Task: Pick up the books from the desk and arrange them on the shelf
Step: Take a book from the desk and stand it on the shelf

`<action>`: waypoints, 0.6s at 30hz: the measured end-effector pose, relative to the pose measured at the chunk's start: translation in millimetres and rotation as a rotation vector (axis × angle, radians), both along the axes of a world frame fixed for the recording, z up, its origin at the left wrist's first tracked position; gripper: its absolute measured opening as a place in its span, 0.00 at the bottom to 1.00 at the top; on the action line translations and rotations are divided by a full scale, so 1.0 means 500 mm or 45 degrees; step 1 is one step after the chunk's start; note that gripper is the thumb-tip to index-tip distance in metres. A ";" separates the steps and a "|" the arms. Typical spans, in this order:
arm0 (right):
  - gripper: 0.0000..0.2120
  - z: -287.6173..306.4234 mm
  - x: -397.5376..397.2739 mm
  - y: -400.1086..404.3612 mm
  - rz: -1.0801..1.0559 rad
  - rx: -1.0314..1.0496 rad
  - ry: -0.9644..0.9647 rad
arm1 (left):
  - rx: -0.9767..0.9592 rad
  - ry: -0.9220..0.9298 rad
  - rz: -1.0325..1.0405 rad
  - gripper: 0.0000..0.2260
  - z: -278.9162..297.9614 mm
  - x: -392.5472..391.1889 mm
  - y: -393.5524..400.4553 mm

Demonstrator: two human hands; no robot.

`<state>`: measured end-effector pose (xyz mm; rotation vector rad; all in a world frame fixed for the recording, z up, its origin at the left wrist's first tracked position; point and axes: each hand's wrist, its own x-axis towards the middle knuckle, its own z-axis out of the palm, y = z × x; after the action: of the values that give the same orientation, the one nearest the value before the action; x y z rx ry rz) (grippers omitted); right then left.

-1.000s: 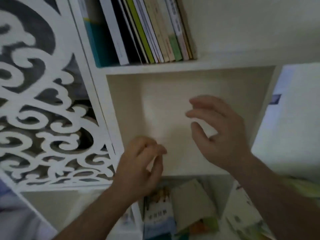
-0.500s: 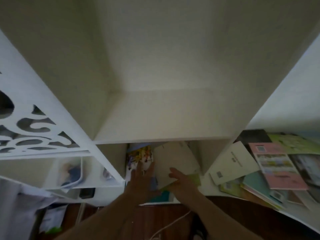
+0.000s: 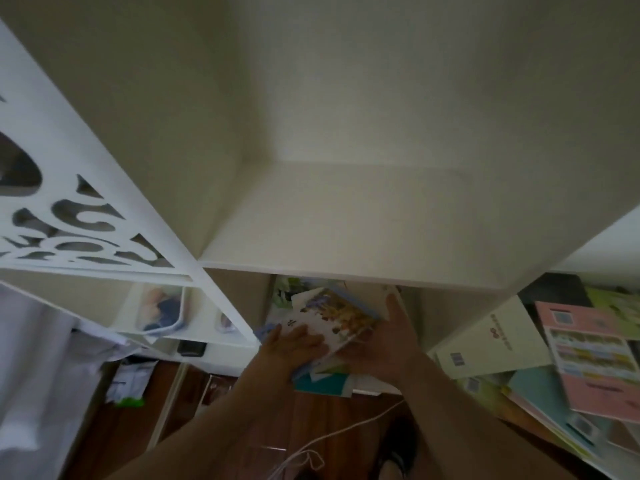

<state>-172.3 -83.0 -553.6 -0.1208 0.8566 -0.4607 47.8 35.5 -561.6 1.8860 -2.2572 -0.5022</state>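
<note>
**Both hands on a picture book beneath the shelf**

A person's left hand [image 3: 298, 341] lies flat, fingers straight, on the white cover of a colourful picture book [image 3: 334, 318] topping a loose pile under the white shelf [image 3: 346, 271]. The right hand [image 3: 388, 337] cups the book's right edge, fingers extended along it. More books [image 3: 588, 358] are scattered over the tabletop [image 3: 311, 417] at right.

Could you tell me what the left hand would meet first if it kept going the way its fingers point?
The left hand lies flat on the illustrated book, fingers pointing right. Sliding on, it would probably first meet the right hand at that book's far edge, though depth is unclear.
</note>
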 end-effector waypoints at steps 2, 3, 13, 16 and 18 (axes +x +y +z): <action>0.35 0.004 -0.039 -0.012 0.049 -0.049 0.041 | -0.128 0.092 -0.093 0.32 -0.014 0.040 0.007; 0.30 0.001 -0.056 -0.011 0.099 -0.089 0.088 | -0.097 0.150 -0.043 0.34 -0.010 0.047 0.011; 0.25 -0.006 -0.059 0.089 -0.068 -0.191 0.129 | 0.273 2.053 1.125 0.36 0.092 -0.050 -0.006; 0.20 0.010 -0.045 0.127 -0.176 -0.084 0.256 | 0.638 2.149 0.898 0.31 0.097 -0.087 -0.001; 0.19 0.018 -0.044 0.156 -0.151 -0.060 0.376 | 0.600 2.037 0.903 0.33 0.102 -0.091 0.008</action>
<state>-194.4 -5.0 -544.6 -0.1854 1.1468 -0.5836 2.2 39.4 -510.8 1.2610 -0.4404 -1.6273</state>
